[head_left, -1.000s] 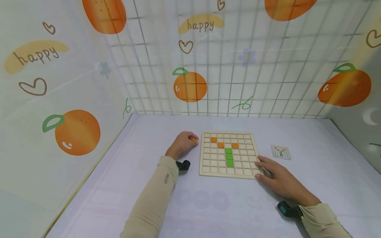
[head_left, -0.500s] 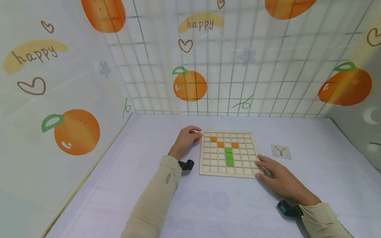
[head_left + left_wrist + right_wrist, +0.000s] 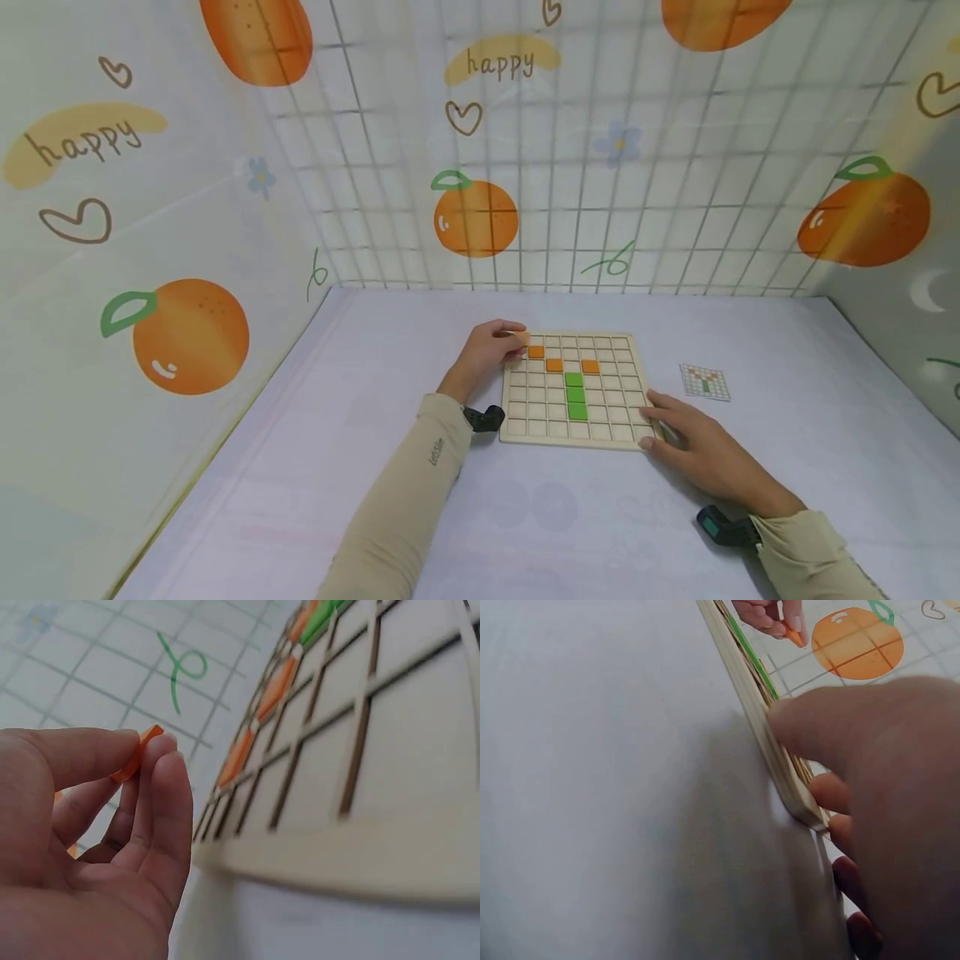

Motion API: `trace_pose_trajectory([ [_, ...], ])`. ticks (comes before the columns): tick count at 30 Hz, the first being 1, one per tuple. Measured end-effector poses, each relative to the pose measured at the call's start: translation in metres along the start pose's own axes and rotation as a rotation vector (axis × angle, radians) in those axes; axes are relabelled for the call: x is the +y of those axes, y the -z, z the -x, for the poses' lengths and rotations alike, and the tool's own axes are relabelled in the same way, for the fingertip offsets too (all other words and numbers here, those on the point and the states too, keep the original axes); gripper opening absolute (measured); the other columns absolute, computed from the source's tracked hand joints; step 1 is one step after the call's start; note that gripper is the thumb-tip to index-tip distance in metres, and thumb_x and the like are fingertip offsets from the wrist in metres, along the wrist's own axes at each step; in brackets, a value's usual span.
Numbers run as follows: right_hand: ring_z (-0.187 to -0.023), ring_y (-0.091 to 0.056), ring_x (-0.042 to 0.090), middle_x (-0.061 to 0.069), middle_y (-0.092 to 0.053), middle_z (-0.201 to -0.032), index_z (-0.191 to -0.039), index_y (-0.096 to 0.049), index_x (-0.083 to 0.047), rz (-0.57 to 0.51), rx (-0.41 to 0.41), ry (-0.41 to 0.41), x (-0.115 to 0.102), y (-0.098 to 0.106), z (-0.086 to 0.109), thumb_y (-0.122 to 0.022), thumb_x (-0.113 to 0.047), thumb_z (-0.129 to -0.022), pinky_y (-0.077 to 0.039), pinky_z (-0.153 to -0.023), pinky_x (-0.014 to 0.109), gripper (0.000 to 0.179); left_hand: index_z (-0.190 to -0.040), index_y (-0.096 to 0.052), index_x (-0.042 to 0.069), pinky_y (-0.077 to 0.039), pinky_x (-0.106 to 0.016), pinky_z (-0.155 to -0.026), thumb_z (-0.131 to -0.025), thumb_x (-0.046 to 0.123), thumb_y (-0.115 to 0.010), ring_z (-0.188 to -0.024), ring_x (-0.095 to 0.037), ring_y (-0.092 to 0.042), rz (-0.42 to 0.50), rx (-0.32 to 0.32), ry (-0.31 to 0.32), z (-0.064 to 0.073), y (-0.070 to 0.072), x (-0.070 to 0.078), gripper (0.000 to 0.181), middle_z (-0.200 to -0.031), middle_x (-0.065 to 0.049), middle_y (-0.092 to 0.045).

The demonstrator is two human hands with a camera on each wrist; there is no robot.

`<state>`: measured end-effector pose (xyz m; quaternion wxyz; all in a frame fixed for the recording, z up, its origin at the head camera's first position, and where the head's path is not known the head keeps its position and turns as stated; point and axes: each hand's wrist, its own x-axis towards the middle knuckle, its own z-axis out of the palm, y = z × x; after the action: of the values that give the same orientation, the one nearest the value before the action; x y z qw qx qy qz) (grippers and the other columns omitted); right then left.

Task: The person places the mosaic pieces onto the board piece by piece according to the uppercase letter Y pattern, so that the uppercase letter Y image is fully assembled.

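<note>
Between thumb and fingertips, my left hand [image 3: 486,352] pinches a small orange square tile [image 3: 126,771], held over the far left corner of a wooden grid board [image 3: 611,410]. On the board sit three orange tiles [image 3: 590,367] and a column of three green tiles [image 3: 576,396], which together form part of a Y shape. My right hand [image 3: 708,454] rests on the board's near right corner, its thumb on the near edge and its fingertips along the right edge. In the right wrist view the thumb [image 3: 817,724] touches the board's rim.
A small square pattern card [image 3: 705,382] printed with a coloured grid lies right of the board. White cloth covers the table [image 3: 300,483]. Cloth walls with printed oranges [image 3: 476,218] enclose the sides and back, and wrist cameras [image 3: 486,418] are strapped to both wrists.
My left hand has moved right, from beside the board to over its far left corner, carrying the orange tile. The right hand stays at the near right corner.
</note>
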<state>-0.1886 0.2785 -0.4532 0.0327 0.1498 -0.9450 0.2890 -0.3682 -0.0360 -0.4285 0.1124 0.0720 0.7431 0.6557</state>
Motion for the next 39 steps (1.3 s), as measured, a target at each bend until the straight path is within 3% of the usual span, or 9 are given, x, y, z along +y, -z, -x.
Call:
trace_pose_trajectory([
  [4,-0.142,-0.03,0.047,0.017,-0.037,-0.157,-0.141,-0.056,-0.004,-0.002,-0.002,-0.001,0.0,0.001,0.0,-0.066,-0.045,-0.096,-0.025,-0.109,0.065,0.062,-0.124,-0.069,0.007,-0.056,-0.031,-0.085,-0.092,0.004,-0.072,-0.094,-0.023,-0.071,0.063,-0.052,0.029,0.002,-0.008,0.008,0.033,-0.111,-0.012,-0.065],
  [9,-0.143,-0.03,0.046,0.017,-0.037,-0.157,-0.141,-0.056,-0.005,-0.01,-0.002,-0.004,-0.001,0.002,-0.001,-0.065,-0.046,-0.096,-0.025,-0.109,0.065,0.061,-0.127,-0.068,0.007,-0.054,-0.037,-0.091,-0.091,0.003,-0.072,-0.105,-0.032,-0.068,0.087,-0.126,0.016,0.003,-0.018,0.014,0.036,-0.113,-0.012,-0.065],
  [14,-0.143,-0.029,0.046,0.017,-0.037,-0.157,-0.141,-0.056,-0.006,-0.026,-0.001,-0.002,-0.001,0.0,-0.001,-0.066,-0.045,-0.096,-0.025,-0.109,0.066,0.06,-0.126,-0.067,0.005,-0.055,-0.036,-0.089,-0.093,0.001,-0.07,-0.1,-0.029,-0.069,0.085,-0.16,0.009,0.0,-0.026,0.011,0.034,-0.111,-0.012,-0.066],
  [32,-0.143,-0.03,0.044,0.015,-0.038,-0.157,-0.14,-0.058,-0.007,-0.006,0.002,-0.011,-0.001,-0.002,-0.001,-0.066,-0.044,-0.096,-0.026,-0.11,0.064,0.058,-0.125,-0.067,0.003,-0.052,-0.042,-0.094,-0.094,0.0,-0.067,-0.105,-0.034,-0.068,0.111,-0.184,0.03,-0.003,-0.043,0.011,0.031,-0.111,-0.012,-0.067],
  [39,-0.143,-0.031,0.044,0.015,-0.038,-0.157,-0.141,-0.058,-0.007,0.0,-0.001,-0.018,-0.001,0.0,0.0,-0.066,-0.044,-0.096,-0.026,-0.109,0.064,0.059,-0.125,-0.067,0.003,-0.055,-0.036,-0.088,-0.095,-0.001,-0.066,-0.102,-0.029,-0.07,0.104,-0.193,0.031,-0.006,-0.051,0.011,0.031,-0.113,-0.013,-0.067],
])
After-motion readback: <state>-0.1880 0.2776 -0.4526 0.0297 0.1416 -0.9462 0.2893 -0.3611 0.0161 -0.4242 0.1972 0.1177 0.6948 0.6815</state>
